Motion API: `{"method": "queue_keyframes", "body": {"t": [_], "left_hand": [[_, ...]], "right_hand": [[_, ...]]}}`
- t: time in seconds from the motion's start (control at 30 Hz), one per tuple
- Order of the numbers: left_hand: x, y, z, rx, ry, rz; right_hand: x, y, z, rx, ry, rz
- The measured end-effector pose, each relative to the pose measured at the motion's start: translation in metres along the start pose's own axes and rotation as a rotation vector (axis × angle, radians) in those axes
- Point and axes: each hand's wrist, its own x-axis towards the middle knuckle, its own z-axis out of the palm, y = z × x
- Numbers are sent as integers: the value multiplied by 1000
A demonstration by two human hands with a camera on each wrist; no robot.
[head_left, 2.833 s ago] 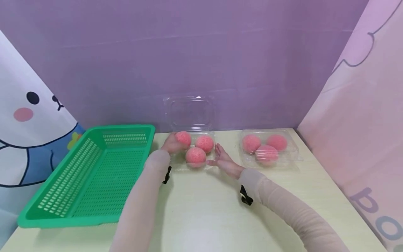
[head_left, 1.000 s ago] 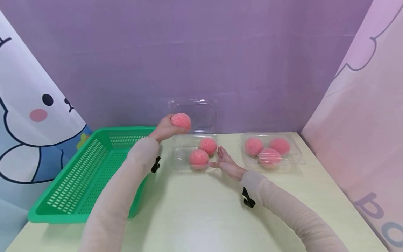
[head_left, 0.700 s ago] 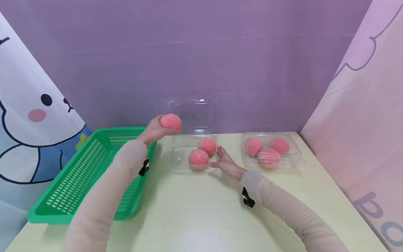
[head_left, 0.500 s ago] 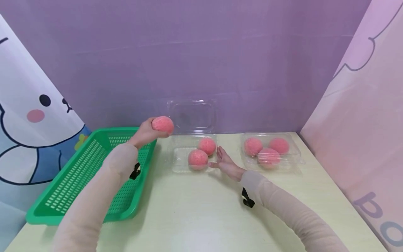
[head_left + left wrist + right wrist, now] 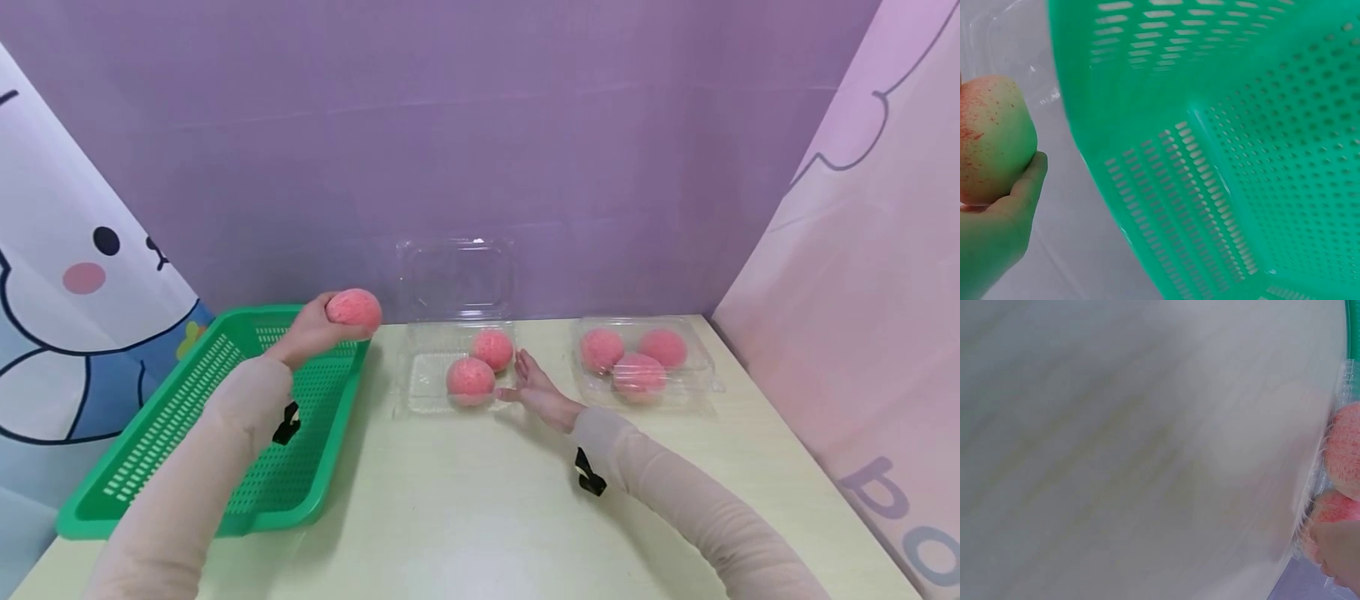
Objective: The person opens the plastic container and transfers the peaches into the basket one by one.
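Note:
My left hand grips a reddish-pink peach over the far right rim of a green plastic basket. In the left wrist view, fingers and thumb curl round the peach, which shows yellow with red streaks, beside the basket wall. An open clear plastic clamshell box stands in the middle with its lid raised behind. Two peaches lie in its right half. Against the box's right side, my right hand rests with fingers extended and holds nothing.
To the right, a second clear box, lid down, contains three peaches. A purple cloth wall rises behind the pale table, with printed cloth panels at both sides. No peach shows in the visible part of the basket.
My left hand has lifted a peach out of the left side of the open box and carried it left to the basket. The right hand has stayed beside the box.

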Motion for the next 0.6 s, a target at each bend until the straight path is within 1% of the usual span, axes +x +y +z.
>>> {"method": "queue_keyframes", "body": {"t": [0.13,0.3,0.47,0.6], "left_hand": [[0,-13,-9,0,1,7],[-1,-31,-20,9,25,11],[-4,-48,-30,25,40,-12],[-8,-57,-37,23,45,-42]], "right_hand": [[-1,0,0,1,3,-5],[-3,-2,1,-3,-7,-10],[-3,-1,4,8,-9,-12],[-3,-1,4,13,-11,-9]]}}
